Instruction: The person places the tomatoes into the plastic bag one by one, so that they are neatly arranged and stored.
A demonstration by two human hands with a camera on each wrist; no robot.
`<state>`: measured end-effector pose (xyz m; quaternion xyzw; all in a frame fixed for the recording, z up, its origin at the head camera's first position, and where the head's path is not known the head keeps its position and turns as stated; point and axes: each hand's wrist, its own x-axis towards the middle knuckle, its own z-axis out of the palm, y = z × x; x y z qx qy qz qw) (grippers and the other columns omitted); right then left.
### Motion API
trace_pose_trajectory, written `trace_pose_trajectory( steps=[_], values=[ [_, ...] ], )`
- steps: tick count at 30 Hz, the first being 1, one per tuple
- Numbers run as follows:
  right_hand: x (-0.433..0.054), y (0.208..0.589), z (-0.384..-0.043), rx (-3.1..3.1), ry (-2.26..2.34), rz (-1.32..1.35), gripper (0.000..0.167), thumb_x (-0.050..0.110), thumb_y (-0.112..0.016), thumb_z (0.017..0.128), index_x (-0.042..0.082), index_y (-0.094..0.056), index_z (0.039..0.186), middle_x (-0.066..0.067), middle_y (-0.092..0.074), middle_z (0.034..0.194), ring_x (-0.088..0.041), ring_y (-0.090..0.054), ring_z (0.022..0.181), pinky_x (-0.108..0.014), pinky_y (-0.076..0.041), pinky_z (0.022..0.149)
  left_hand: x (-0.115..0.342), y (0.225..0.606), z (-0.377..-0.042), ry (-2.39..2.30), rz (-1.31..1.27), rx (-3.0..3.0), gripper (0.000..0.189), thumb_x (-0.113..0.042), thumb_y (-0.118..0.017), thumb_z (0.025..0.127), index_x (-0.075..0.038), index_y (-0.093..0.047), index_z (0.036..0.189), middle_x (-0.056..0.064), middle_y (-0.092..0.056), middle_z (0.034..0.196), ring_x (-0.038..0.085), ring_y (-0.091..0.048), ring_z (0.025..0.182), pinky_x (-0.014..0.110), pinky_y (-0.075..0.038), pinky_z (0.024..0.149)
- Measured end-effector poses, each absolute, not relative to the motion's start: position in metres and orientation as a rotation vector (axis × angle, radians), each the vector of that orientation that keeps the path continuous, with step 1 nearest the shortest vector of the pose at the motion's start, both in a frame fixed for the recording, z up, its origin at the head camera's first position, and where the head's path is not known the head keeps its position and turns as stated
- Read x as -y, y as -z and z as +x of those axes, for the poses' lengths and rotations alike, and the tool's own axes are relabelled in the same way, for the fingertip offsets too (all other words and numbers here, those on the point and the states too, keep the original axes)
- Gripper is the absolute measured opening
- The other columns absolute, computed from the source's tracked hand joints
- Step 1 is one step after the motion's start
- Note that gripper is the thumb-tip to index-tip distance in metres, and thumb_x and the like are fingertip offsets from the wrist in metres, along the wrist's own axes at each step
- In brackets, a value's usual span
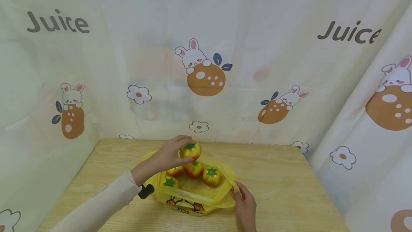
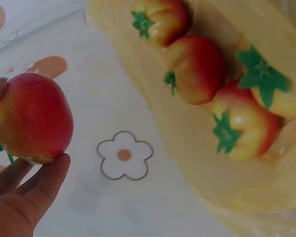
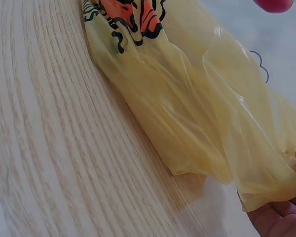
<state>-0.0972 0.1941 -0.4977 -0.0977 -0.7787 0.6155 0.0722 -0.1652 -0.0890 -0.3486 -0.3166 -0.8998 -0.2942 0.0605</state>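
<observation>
My left hand (image 1: 165, 156) grips a yellow-red toy tomato (image 1: 190, 151) with a green leafy top, above the open yellow plastic bag (image 1: 222, 201). In the left wrist view, thumb and fingers pinch this tomato (image 2: 37, 118) from either side, apart from the bag. Several similar tomatoes (image 1: 211, 176) lie inside the bag, some touching each other. At the bag's right end, my right hand (image 1: 246, 205) pinches its edge. The right wrist view shows the thumb on the crumpled plastic (image 3: 227, 128) and fingers beneath it, partly cut off by the frame.
The bag lies on a light wooden table (image 1: 283, 189). A pale curtain (image 1: 244, 17) printed with rabbits, flowers and the word Juice hangs behind the table and along both sides. A black strap piece (image 1: 146, 191) shows at my left wrist.
</observation>
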Motion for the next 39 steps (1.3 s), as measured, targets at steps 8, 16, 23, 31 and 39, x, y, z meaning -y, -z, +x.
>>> trace_pose_trajectory(
  steps=[8, 16, 23, 31, 39],
  values=[
    [-0.194, 0.498, -0.096, 2.345, -1.857, -0.303, 0.033, 0.001, -0.049, 0.100, -0.004, -0.057, 0.131, -0.024, -0.061, 0.129, -0.030, -0.067, 0.108, -0.025, -0.057, 0.085, 0.087, 0.364, -0.162, 0.937, -0.914, 2.776, 0.049, -0.029, -0.074, 0.088, -0.013, -0.058, 0.131, 0.012, -0.052, 0.142, 0.035, -0.048, 0.131, 0.053, -0.044, 0.106],
    [-0.194, 0.500, -0.095, 2.370, -1.855, -0.301, 0.033, 0.001, -0.048, 0.101, -0.003, -0.056, 0.132, -0.024, -0.059, 0.131, -0.031, -0.065, 0.111, -0.026, -0.057, 0.086, 0.086, 0.377, -0.159, 0.956, -0.888, 2.809, 0.049, -0.030, -0.073, 0.089, -0.015, -0.058, 0.133, 0.012, -0.050, 0.144, 0.035, -0.045, 0.134, 0.053, -0.043, 0.107],
    [-0.194, 0.503, -0.093, 2.375, -1.872, -0.318, 0.033, 0.002, -0.048, 0.100, -0.002, -0.057, 0.132, -0.023, -0.060, 0.131, -0.030, -0.065, 0.110, -0.029, -0.057, 0.087, 0.086, 0.385, -0.154, 0.978, -0.884, 2.822, 0.050, -0.031, -0.073, 0.089, -0.014, -0.057, 0.134, 0.013, -0.050, 0.144, 0.036, -0.048, 0.131, 0.054, -0.044, 0.105],
    [-0.195, 0.501, -0.093, 2.398, -1.814, -0.284, 0.032, 0.005, -0.051, 0.101, 0.000, -0.058, 0.131, -0.020, -0.061, 0.130, -0.029, -0.065, 0.112, -0.028, -0.056, 0.087, 0.085, 0.389, -0.154, 0.998, -0.892, 2.778, 0.048, -0.024, -0.075, 0.088, -0.011, -0.058, 0.131, 0.014, -0.054, 0.139, 0.034, -0.053, 0.127, 0.050, -0.048, 0.102],
    [-0.194, 0.501, -0.093, 2.389, -1.819, -0.282, 0.032, 0.006, -0.051, 0.101, 0.002, -0.059, 0.131, -0.018, -0.063, 0.129, -0.027, -0.065, 0.111, -0.026, -0.056, 0.085, 0.083, 0.413, -0.154, 0.970, -0.909, 2.817, 0.048, -0.025, -0.075, 0.087, -0.010, -0.059, 0.130, 0.014, -0.056, 0.136, 0.033, -0.056, 0.122, 0.048, -0.051, 0.098]
  ],
)
